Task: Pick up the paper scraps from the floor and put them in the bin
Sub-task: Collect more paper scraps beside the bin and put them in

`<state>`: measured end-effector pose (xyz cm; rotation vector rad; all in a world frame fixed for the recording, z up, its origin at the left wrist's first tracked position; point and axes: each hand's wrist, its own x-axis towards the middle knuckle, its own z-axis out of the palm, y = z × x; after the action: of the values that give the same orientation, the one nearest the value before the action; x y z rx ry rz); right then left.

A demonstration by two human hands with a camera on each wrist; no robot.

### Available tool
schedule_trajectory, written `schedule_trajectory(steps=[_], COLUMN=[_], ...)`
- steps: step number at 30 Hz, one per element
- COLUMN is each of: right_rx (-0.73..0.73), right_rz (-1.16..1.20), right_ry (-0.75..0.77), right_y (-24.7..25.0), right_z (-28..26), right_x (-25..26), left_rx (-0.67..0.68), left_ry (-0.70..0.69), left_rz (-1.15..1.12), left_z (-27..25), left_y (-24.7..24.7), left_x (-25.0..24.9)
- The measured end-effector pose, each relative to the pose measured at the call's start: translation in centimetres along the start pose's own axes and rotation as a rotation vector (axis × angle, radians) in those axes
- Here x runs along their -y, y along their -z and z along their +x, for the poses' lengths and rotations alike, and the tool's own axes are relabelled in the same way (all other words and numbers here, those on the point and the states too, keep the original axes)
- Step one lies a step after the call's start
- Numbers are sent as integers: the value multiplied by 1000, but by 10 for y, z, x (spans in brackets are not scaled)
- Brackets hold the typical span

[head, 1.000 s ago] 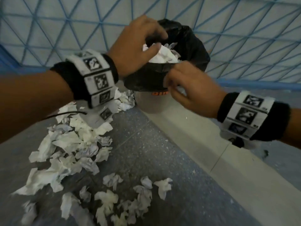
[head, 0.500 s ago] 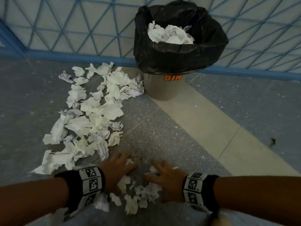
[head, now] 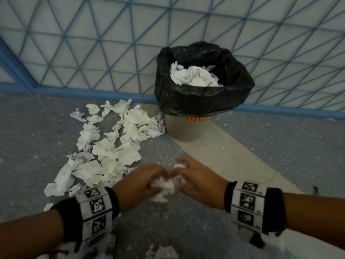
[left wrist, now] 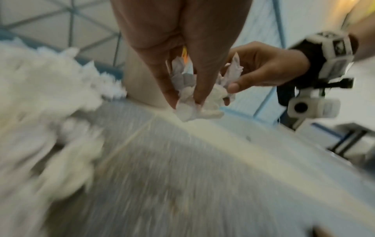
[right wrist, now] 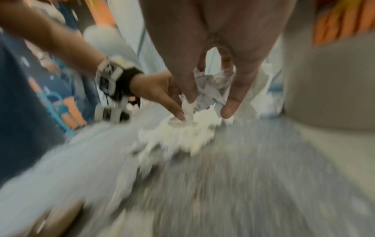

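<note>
A bunch of white crumpled paper scraps (head: pixel 164 186) is held between my two hands above the grey floor. My left hand (head: pixel 141 182) curls its fingers round the scraps (left wrist: pixel 192 104). My right hand (head: pixel 197 182) grips the same bunch from the other side, with paper (right wrist: pixel 211 86) between its fingers. The bin (head: pixel 183 128), lined with a black bag (head: pixel 203 98) and holding paper scraps (head: pixel 194 76), stands ahead against the wall. A large spread of loose scraps (head: pixel 112 143) lies on the floor to the bin's left.
A white wall with a blue triangle pattern (head: pixel 112 43) rises behind the bin. A pale tile strip (head: pixel 233 161) runs diagonally across the grey floor. A few more scraps (head: pixel 164 252) lie near the bottom edge by my arms.
My hands left the bin and dropped to the floor, lying flat on the scraps half a second ago. Now they have closed together round a bunch and raised it.
</note>
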<state>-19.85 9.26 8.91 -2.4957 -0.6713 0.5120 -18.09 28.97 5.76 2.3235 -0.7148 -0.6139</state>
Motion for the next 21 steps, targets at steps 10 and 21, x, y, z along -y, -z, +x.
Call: schedule_trajectory(steps=[10,21], right_rx=[-713,-250], right_rz=[469,-293], right_ry=[28,-150], right_y=[212,225], right_z=[68,102], right_x=[-26,-58], left_rx=[-795,-475], left_ry=[-147,18], left_rz=[-275,319], left_z=[136,179], left_y=[164,169], left_x=[-92,-90])
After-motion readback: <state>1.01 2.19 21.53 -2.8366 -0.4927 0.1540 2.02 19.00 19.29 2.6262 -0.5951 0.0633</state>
